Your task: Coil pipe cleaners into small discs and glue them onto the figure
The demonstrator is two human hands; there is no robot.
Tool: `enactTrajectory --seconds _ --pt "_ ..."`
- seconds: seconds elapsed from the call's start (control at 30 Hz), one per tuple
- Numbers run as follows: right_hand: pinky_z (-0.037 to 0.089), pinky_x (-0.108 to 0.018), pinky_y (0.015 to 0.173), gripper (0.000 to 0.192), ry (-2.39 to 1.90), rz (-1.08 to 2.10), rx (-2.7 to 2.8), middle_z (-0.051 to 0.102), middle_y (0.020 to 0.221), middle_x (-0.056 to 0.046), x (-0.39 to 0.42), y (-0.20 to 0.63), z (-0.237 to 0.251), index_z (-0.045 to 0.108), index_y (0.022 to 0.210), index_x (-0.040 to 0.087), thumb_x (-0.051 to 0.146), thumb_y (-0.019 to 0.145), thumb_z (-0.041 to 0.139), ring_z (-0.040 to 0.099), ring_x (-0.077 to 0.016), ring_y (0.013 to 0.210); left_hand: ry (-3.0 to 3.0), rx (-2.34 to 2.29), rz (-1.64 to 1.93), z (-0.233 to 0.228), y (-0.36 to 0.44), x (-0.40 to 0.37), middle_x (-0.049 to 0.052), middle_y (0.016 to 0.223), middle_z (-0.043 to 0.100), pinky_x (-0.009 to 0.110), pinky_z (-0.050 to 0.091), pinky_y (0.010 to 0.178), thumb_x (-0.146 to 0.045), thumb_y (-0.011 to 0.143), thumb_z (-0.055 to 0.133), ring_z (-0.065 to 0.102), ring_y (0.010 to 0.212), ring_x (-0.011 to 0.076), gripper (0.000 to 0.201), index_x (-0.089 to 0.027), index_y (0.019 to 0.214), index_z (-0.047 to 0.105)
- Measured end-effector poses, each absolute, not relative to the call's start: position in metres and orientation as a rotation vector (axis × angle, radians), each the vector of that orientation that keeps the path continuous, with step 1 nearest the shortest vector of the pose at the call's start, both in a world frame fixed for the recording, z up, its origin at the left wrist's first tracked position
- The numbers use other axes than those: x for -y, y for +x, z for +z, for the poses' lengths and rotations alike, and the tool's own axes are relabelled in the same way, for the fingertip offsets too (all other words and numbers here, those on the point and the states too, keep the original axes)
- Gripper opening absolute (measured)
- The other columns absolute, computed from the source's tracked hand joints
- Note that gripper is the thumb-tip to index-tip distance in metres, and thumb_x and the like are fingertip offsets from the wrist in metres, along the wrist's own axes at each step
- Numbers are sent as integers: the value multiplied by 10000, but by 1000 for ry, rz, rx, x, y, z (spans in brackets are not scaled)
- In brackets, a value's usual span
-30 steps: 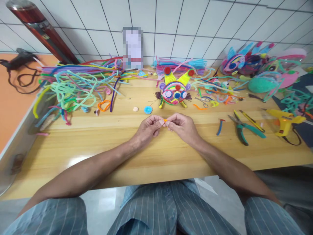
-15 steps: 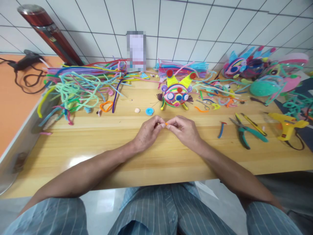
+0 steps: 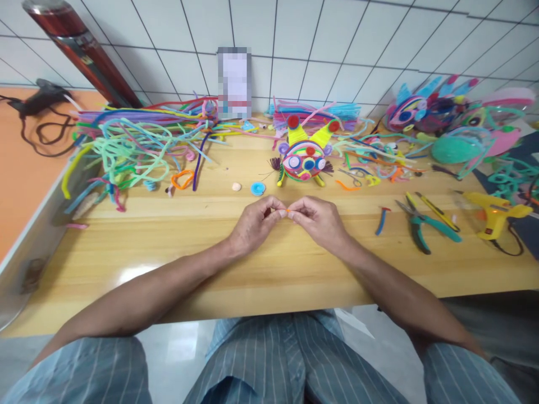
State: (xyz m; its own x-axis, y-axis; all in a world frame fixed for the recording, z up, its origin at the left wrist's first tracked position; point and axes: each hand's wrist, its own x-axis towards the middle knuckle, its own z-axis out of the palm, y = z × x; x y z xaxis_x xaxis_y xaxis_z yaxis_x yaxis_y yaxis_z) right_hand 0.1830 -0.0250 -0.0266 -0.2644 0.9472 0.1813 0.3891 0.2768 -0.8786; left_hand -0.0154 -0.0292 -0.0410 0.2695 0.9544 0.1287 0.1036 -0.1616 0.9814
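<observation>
My left hand (image 3: 256, 225) and my right hand (image 3: 316, 219) meet fingertip to fingertip over the wooden table (image 3: 269, 264). Between them they pinch a tiny orange pipe-cleaner piece (image 3: 287, 210); only its tip shows. Just beyond the hands stands a colourful pipe-cleaner figure (image 3: 305, 157) with yellow horns and red discs. A blue coiled disc (image 3: 257, 188) and a small pale bead (image 3: 236, 186) lie in front of it.
A tangle of loose pipe cleaners (image 3: 135, 146) covers the back left. Teal pliers (image 3: 425, 227), a yellow cutter (image 3: 432, 210) and a yellow glue gun (image 3: 492, 213) lie at the right. More finished figures (image 3: 446, 120) sit at the back right. A black glue gun (image 3: 37, 101) rests on the orange surface.
Both hands stay together on the orange piece, with only small finger shifts. The view has moved slightly.
</observation>
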Motion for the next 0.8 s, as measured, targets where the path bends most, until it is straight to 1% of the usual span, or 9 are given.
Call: enactTrajectory --seconds 0.13,0.23,0.3,0.4,0.47,0.57,0.63,0.7,0.8 --pt "473 -250 582 244 -1164 1119 1657 708 725 -10 24 180 -29 742 865 186 428 860 773 614 -124 628 1289 -998 1115 -41 -13 31 -17 738 602 255 386 644 -482 852 772 483 666 114 332 -170 831 661" --pt "459 -244 569 294 -1149 1183 1579 685 689 5 25 177 -29 734 832 178 463 824 803 585 -110 599 1076 -956 1088 -44 -8 34 -58 658 528 235 305 542 -512 797 820 377 556 80 383 -174 846 647" --pt "444 -238 557 299 -1148 1214 1551 671 664 15 26 176 -30 726 813 177 464 814 809 564 -102 577 971 -926 1082 -48 -5 37 -76 616 488 229 267 505 -502 798 824 334 515 71 376 -180 869 644" --pt "430 -236 542 271 -1165 1208 1563 666 647 19 27 176 -31 715 800 181 439 834 790 553 -100 558 924 -908 1086 -51 -3 39 -82 585 463 221 273 493 -491 824 799 341 495 74 349 -189 875 633" --pt "429 -239 548 217 -1185 1096 1651 682 670 7 27 178 -31 713 794 184 384 859 767 572 -109 580 1049 -952 1080 -50 -5 37 -59 630 521 223 322 520 -477 835 787 398 530 84 323 -186 868 650" --pt "439 -248 594 115 -1162 804 1855 698 719 -6 25 180 -30 709 783 190 253 874 739 598 -120 633 1418 -1060 1073 -44 -12 31 -6 762 643 244 400 615 -403 879 740 499 637 112 227 -180 877 701" --pt "447 -252 633 102 -1130 660 1950 694 736 -6 25 181 -28 705 784 193 194 884 726 601 -120 656 1611 -1106 1047 -38 -16 29 6 776 671 256 416 646 -363 915 682 524 658 127 188 -183 874 714" --pt "459 -252 670 106 -1121 605 1986 699 753 -5 26 180 -27 711 804 193 193 909 725 609 -121 679 1709 -1127 1007 -32 -19 31 10 766 683 266 442 668 -368 937 637 560 676 145 205 -191 865 711" --pt "477 -244 729 102 -1137 599 2006 729 802 -6 28 178 -27 727 847 193 239 939 732 641 -123 737 1773 -1174 959 -27 -21 34 26 867 742 288 505 771 -440 932 632 645 805 189 243 -215 883 708"
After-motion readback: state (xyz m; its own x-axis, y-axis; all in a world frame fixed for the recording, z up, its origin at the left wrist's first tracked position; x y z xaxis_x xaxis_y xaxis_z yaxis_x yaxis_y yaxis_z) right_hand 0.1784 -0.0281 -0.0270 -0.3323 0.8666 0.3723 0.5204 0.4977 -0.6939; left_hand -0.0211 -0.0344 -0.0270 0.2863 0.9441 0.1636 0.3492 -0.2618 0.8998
